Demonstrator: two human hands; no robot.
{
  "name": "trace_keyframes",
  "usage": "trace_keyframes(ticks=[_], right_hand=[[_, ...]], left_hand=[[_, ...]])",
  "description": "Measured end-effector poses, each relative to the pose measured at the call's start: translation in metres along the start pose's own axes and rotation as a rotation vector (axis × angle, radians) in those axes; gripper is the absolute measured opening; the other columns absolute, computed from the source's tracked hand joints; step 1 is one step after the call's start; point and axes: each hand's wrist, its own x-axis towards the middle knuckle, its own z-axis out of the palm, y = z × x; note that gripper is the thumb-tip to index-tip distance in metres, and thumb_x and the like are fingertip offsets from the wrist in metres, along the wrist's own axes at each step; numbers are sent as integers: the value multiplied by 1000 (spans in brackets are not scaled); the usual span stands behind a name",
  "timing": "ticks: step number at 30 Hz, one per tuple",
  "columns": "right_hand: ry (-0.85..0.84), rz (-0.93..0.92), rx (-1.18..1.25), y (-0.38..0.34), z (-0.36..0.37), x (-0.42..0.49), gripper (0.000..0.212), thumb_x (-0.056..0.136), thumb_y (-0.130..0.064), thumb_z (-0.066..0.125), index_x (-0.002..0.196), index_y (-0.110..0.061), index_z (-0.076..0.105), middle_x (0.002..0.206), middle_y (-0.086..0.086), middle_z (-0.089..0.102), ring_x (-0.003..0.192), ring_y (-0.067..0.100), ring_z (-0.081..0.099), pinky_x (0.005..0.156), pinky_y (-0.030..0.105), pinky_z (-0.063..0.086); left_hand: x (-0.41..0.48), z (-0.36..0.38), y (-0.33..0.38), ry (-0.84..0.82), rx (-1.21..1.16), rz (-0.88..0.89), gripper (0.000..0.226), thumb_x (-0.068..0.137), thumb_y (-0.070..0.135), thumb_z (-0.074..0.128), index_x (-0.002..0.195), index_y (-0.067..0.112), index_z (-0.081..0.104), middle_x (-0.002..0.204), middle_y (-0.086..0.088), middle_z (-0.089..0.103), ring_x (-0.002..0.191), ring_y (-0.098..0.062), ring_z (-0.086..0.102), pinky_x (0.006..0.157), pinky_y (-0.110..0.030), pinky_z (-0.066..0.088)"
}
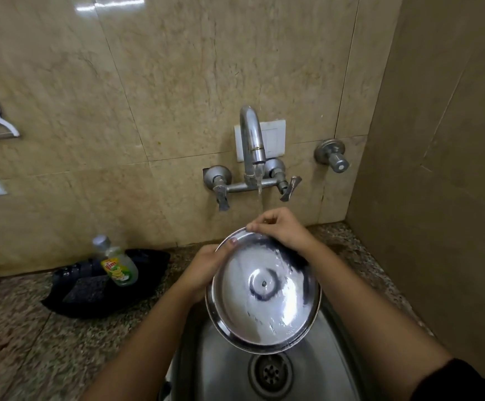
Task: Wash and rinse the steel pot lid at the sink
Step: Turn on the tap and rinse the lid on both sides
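The round steel pot lid [264, 293] is held tilted over the steel sink [224, 369], its wet underside facing me with a small rivet at its centre. My left hand [206, 270] grips the lid's left rim, thumb on top. My right hand [279, 227] pinches the far top rim with its fingertips. Water runs from the wall tap [253, 140] and falls just behind my right hand onto the lid's upper edge.
A dish soap bottle [118, 263] stands on a black cloth [96, 287] on the granite counter at left. The sink drain [270, 373] lies below the lid. Tap levers [221, 195] flank the spout; another valve [332, 156] sticks out at right. A side wall closes the right.
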Motion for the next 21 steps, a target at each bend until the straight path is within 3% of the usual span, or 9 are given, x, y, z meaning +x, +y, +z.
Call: trace_keyframes(ticks=[3, 5, 8, 11, 14, 17, 19, 21], right_hand=[[72, -32, -81, 2, 8, 2, 22, 76, -37, 76, 81, -16, 75, 76, 2, 73, 72, 18, 67, 70, 36, 53], [221, -48, -235, 14, 9, -9, 28, 84, -46, 63, 84, -19, 71, 75, -4, 70, 70, 16, 64, 65, 34, 50], [579, 48, -412, 56, 20, -44, 23, 99, -31, 43, 88, -21, 60, 79, -2, 63, 74, 20, 61, 56, 29, 40], [680, 189, -353, 85, 31, -60, 26, 101, -28, 36, 89, -15, 54, 83, 9, 65, 79, 32, 63, 58, 32, 40], [655, 210, -656, 72, 37, -41, 34, 100, -29, 33, 111, -7, 56, 111, 16, 61, 103, 32, 58, 82, 39, 44], [533, 41, -855, 45, 58, -27, 61, 94, -46, 20, 143, -11, 34, 147, 14, 41, 138, 31, 34, 112, 48, 24], [314, -149, -901, 34, 77, -30, 66, 95, -48, 16, 152, -15, 12, 161, 8, 14, 149, 24, 3, 119, 47, 7], [64, -350, -913, 35, 92, -51, 62, 97, -42, 19, 153, -16, 8, 162, 3, 6, 147, 14, -9, 121, 40, 4]], left_hand=[[-6, 7, 0, 70, -47, 12, 37, 92, 42, 54, 84, 14, 76, 86, -6, 78, 76, -17, 72, 68, -29, 56], [-8, 5, -6, 155, -67, 22, 42, 92, 45, 54, 82, 11, 75, 82, -10, 76, 72, -21, 69, 68, -32, 53], [-15, 4, -13, 328, -163, 20, 42, 94, 39, 53, 83, 4, 72, 74, -11, 70, 66, -22, 64, 58, -27, 52], [-18, 4, -21, 417, -232, 12, 39, 95, 36, 53, 76, 6, 70, 71, -8, 69, 63, -19, 62, 54, -25, 52], [-19, 11, -29, 418, -178, 8, 45, 93, 42, 53, 68, 12, 74, 70, -6, 74, 71, -25, 68, 71, -37, 56], [-22, 26, -24, 403, -163, 23, 46, 96, 40, 49, 78, 3, 71, 75, -14, 68, 72, -25, 63, 64, -30, 53], [-21, 34, -18, 436, -162, 25, 46, 97, 37, 47, 80, 1, 70, 72, -10, 69, 68, -21, 64, 61, -26, 51], [-18, 33, -15, 463, -247, 30, 43, 97, 35, 48, 74, 7, 70, 65, -2, 72, 67, -17, 68, 61, -23, 52]])
